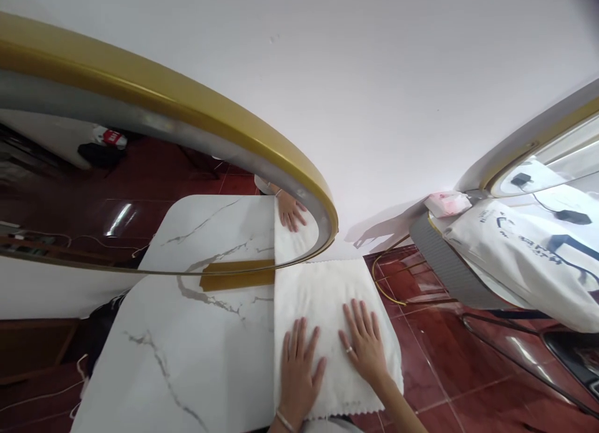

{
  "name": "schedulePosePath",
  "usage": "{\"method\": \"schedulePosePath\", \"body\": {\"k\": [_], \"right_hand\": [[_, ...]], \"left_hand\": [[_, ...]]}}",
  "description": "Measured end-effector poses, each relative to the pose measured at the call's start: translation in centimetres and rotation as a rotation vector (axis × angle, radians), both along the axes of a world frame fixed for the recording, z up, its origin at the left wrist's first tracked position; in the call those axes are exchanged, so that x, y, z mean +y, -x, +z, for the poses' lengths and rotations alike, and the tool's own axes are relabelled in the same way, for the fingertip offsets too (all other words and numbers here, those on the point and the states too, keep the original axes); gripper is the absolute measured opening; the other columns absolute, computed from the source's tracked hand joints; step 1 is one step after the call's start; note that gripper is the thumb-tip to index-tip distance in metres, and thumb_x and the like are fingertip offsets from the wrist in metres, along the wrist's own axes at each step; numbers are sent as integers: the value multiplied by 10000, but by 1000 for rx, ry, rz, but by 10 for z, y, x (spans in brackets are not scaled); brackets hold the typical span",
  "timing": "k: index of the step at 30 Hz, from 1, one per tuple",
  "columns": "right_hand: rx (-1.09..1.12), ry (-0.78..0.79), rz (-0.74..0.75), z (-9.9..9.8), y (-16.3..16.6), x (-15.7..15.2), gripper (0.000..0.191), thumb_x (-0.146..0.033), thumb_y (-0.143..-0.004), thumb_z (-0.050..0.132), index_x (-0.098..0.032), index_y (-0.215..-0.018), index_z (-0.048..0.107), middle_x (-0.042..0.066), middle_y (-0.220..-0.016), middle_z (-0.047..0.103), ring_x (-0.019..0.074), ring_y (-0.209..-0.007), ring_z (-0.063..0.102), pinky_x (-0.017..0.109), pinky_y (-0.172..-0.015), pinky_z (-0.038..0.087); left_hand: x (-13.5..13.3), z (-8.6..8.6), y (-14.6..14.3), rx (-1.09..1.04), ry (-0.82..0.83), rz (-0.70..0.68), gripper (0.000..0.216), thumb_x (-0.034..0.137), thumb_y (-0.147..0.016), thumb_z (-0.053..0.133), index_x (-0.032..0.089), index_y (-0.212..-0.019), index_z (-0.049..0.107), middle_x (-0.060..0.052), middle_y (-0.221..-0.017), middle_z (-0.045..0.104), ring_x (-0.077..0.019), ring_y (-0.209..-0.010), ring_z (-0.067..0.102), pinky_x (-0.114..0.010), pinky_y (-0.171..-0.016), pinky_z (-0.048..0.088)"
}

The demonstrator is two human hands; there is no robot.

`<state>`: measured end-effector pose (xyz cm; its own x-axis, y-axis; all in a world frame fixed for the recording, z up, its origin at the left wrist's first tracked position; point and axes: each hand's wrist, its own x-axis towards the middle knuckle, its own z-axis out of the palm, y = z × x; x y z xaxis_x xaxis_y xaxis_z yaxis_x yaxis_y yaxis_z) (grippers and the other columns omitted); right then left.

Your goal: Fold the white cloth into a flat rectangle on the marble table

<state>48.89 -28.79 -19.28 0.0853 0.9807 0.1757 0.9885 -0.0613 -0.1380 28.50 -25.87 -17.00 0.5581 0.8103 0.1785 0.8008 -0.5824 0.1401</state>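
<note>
A white cloth (322, 289) lies spread over the right part of a white marble-patterned table (187, 352). My left hand (298, 370) rests flat on the cloth near its front edge, fingers stretched out, with a bracelet at the wrist. My right hand (364, 339) lies flat on the cloth just to the right, fingers spread, a ring on one finger. Both hands press on the cloth and hold nothing. A gold-framed mirror (196, 118) stands against the wall behind the table and reflects the tabletop, the cloth and a hand (291, 209).
Dark red floor tiles (430, 364) lie to the right of the table. A second mirror (538, 152) leans at the right wall, with a white printed bag (524, 258), a pink-and-white pack (447, 203) and gold wire legs (397, 277) beside it. A white wall (374, 77) is behind.
</note>
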Motion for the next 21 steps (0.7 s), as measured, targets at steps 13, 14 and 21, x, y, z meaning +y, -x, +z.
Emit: {"method": "schedulePosePath", "body": {"k": [13,14,21], "right_hand": [[15,-68,16,0,30,14,648,-427,-961,377,-262,-1521,95,63,-1562,220,259,-1439,188,489,-1132,212],[11,-67,1,0,23,10,640,-432,-963,368,-271,-1520,97,60,-1560,226,257,-1437,195,496,-1132,209],[-22,-35,-65,-4,-28,-13,617,-509,-966,292,-312,-1515,90,44,-1569,201,263,-1432,211,543,-1125,205]], "left_hand": [[59,0,31,-151,-32,85,526,309,-942,424,228,-1452,323,-75,-1554,264,-254,-1431,227,-445,-1118,324],[74,2,20,-169,-31,89,514,297,-946,413,219,-1447,329,-85,-1561,242,-262,-1439,205,-466,-1131,302],[124,-11,-41,-197,37,9,588,414,-892,517,257,-1434,353,-92,-1593,112,-313,-1450,143,-504,-1143,266]]}}
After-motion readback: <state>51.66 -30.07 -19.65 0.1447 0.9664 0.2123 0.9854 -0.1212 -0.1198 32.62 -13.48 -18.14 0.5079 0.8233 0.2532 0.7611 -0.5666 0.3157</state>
